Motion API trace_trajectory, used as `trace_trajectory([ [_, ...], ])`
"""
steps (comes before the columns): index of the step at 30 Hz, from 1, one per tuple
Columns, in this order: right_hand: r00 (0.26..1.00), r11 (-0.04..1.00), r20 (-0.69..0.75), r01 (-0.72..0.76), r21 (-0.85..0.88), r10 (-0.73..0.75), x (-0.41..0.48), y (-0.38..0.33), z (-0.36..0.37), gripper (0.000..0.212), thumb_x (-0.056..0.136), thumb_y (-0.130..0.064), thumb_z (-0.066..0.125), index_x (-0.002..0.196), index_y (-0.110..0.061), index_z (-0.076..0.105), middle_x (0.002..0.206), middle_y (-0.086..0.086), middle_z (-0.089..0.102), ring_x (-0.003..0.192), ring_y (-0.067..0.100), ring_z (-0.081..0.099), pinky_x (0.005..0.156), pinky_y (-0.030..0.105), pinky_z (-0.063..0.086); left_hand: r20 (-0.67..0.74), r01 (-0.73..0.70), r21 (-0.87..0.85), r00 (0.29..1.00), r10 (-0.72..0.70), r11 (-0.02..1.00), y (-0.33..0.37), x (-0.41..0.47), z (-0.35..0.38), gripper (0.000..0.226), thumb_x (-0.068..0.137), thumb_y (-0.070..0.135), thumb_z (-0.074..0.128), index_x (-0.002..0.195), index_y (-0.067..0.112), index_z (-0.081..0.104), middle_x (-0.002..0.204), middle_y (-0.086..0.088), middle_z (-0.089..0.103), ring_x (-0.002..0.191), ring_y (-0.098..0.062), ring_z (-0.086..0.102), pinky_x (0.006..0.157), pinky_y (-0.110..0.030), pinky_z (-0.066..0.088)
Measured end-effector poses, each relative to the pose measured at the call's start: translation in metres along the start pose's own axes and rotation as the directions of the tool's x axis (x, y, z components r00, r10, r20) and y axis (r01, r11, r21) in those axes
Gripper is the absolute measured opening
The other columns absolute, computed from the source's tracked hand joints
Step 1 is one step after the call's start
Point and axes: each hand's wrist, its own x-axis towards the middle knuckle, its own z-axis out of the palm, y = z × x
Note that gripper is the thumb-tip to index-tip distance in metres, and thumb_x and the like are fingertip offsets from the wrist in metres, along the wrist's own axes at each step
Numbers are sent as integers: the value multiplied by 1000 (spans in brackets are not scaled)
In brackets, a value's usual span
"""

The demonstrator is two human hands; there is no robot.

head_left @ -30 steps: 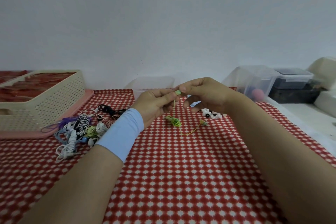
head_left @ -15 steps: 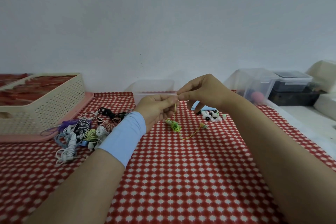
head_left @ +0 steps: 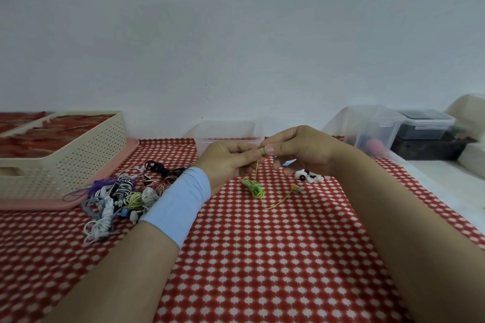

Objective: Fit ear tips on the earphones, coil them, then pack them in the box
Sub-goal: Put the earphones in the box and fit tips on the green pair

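Background is a plain pale wall [head_left: 236, 34]. In front of it, a counter [head_left: 262, 257] is covered with a red-and-white patterned cloth.

Surroundings: At far left, a cream perforated basket [head_left: 78, 162] stands on a pink tray [head_left: 34, 203]. Just near of the tray, a tangled pile of earphones [head_left: 118, 196] in white, black, blue, purple and yellow-green lies on the cloth, partly hidden behind the left forearm and its light blue wristband [head_left: 178, 204]. At far centre, an empty-looking clear box [head_left: 225, 130] stands against the wall, its near edge screened by the hands. At far right there is a clear tub [head_left: 372, 123] and a lidded container with dark contents [head_left: 425, 126]. A small heap of black and white ear tips [head_left: 309, 177] lies on the cloth directly under the right hand, which covers part of it.

Task item: The green earphones [head_left: 253, 187] lie mostly as a loose bundle on the cloth, just near of the hands. One earbud is raised off the counter between the two hands, with its cable hanging straight down to the bundle. The other earbud rests on the cloth to the right of the bundle.

Hands: The right hand [head_left: 301, 151] pinches the raised earbud between thumb and forefinger, its remaining fingers curled below. The left hand [head_left: 231, 162] meets it from the left, thumb and fingers closed on the same earbud where the cable leaves it. Whether a tip is seated on that earbud cannot be determined.
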Motion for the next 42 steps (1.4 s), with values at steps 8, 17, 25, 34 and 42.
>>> trace_trajectory([
  [8, 999, 999, 44, -14, -46, 16, -5, -2, -6, 13, 77, -22, 78, 89, -19, 83, 86, -1, 77, 70, 13, 67, 58, 25, 55, 4, -19, 48, 1000, 19, 999, 3, -1, 3, 11, 86, 3, 68, 96, 2, 73, 83, -10, 72, 70, -12, 65, 66, -21, 54],
  [17, 935, 863, -356, -172, -475, -10, -15, 4, -55, 5, 92, -22, 74, 90, -21, 78, 94, -2, 78, 70, 12, 75, 57, 24, 58, -60, -13, 339, 998, 35, 941, -2, 5, 7, 14, 86, 10, 73, 99, 9, 68, 83, -10, 75, 76, -20, 69, 77, -32, 59],
  [25, 874, 586, -427, -475, -657, 230, -14, 29, -69, 24, 85, -9, 78, 108, -7, 73, 91, 10, 76, 76, 22, 77, 55, 27, 61, 36, -90, 783, 994, 100, 615, -2, 4, 8, 23, 91, 24, 67, 112, 32, 72, 85, 15, 69, 78, -3, 67, 84, -25, 55],
  [34, 845, 581, -464, -525, -621, 268, -12, 29, -70, 36, 81, -9, 82, 112, -3, 64, 89, 12, 74, 71, 22, 76, 57, 28, 61, 1, -21, 976, 996, 91, 219, 3, 4, 11, 41, 85, 48, 66, 124, 35, 64, 125, 8, 62, 118, -15, 53, 103, -37, 44],
  [42, 912, 729, -366, -376, -572, 183, -14, 21, -68, 6, 87, -10, 77, 92, -10, 79, 85, 11, 78, 63, 17, 70, 50, 23, 55, 224, -198, 964, 965, -137, 179, 13, 17, 74, 28, 91, 46, 60, 114, 35, 72, 122, 14, 67, 108, -11, 60, 99, -37, 48],
])
